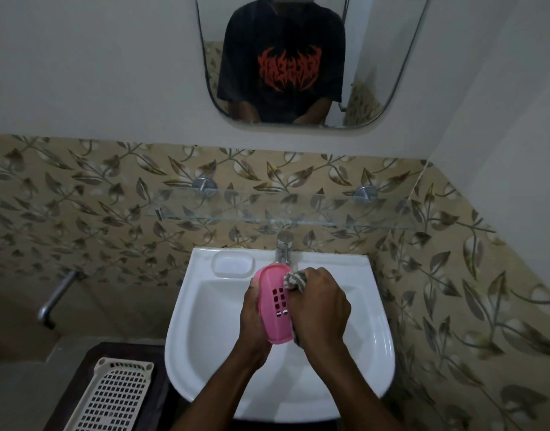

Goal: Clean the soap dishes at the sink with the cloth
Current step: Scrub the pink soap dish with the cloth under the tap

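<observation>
1. Your pink soap dish (276, 306) is held over the middle of the white sink (205, 337). Its long axis runs from you toward the tap (284, 247), far end just under the spout, and its slotted underside faces up and to your left.
2. Your left hand (251, 318) is wrapped around the dish from the left and beneath, fingers closed on its rim.
3. Your right hand (318, 306) is clenched on the striped cloth (295, 279), pressing it against the right side of the dish; a bunch of cloth sticks out past your fingers at the far end and another bit shows below your palm.
4. The dish is smooth moulded plastic, an oval with a small grid of square drain holes. The cloth looks soft, woven and crumpled.
5. A second, white soap dish (233, 264), a rounded rectangle, sits on the sink's back ledge left of the tap, near the pink one but apart from it.
6. The basin is glossy, with open room on both sides of your hands and toward you; the tap crowds the far end.
7. A cream perforated plastic tray (112, 396) lies on the dark surface left of the sink, well apart.
</observation>
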Action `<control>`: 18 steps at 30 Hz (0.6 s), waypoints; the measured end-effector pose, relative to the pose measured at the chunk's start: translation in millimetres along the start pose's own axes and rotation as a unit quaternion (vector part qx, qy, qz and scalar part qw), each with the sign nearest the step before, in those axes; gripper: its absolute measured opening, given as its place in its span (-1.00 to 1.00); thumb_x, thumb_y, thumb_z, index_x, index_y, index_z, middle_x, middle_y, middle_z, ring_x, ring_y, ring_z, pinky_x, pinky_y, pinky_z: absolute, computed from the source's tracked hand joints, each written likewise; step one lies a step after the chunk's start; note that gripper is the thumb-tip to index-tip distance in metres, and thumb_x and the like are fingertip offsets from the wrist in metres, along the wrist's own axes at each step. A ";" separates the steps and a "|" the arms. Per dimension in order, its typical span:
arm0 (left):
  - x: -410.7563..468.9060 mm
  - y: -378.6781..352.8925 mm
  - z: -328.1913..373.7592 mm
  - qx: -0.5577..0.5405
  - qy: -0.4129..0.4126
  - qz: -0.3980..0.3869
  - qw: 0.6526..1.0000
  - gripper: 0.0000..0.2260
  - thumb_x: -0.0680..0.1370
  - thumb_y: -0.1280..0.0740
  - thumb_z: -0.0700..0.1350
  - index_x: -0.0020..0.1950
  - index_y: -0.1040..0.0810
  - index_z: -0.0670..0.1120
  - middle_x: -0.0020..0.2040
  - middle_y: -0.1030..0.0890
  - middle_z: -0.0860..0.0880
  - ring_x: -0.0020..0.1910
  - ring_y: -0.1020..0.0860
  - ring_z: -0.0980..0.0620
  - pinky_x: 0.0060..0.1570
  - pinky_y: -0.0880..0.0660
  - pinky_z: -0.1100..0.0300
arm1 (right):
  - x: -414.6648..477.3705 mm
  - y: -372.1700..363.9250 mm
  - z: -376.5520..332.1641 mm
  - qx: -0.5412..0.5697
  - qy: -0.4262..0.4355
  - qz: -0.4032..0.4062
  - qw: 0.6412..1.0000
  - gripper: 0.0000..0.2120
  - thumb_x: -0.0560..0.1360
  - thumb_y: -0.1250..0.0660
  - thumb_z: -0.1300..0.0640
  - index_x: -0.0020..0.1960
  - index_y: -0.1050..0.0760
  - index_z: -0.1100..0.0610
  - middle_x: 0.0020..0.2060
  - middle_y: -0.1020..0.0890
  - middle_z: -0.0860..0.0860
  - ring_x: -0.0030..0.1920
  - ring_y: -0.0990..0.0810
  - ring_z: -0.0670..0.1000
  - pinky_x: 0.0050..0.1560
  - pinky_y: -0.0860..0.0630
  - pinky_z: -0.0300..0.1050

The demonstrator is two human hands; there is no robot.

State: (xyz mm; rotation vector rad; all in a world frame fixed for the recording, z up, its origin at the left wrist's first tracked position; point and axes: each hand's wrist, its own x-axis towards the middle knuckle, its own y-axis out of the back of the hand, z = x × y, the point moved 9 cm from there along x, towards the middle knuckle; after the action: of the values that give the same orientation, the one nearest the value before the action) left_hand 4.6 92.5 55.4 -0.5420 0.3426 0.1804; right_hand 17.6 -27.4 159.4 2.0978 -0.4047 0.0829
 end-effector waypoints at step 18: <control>10.3 -1.0 4.1 0.076 0.002 -0.048 0.996 -0.61 0.59 -0.07 0.16 0.16 -0.55 -0.03 -0.04 -0.71 -0.11 -0.04 -0.67 -0.10 -0.09 -0.62 0.03 | 8.8 1.1 -6.9 -0.013 0.132 0.015 0.991 -0.93 0.45 -0.47 0.13 -0.10 -0.59 0.05 -0.24 -0.59 -0.05 -0.30 -0.52 -0.12 -0.34 -0.43 -0.32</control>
State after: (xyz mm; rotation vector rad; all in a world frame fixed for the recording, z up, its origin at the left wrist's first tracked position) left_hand 15.5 94.7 55.4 -0.4079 0.3313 0.0591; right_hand 26.3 -24.4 165.9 2.0221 -0.2744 0.3668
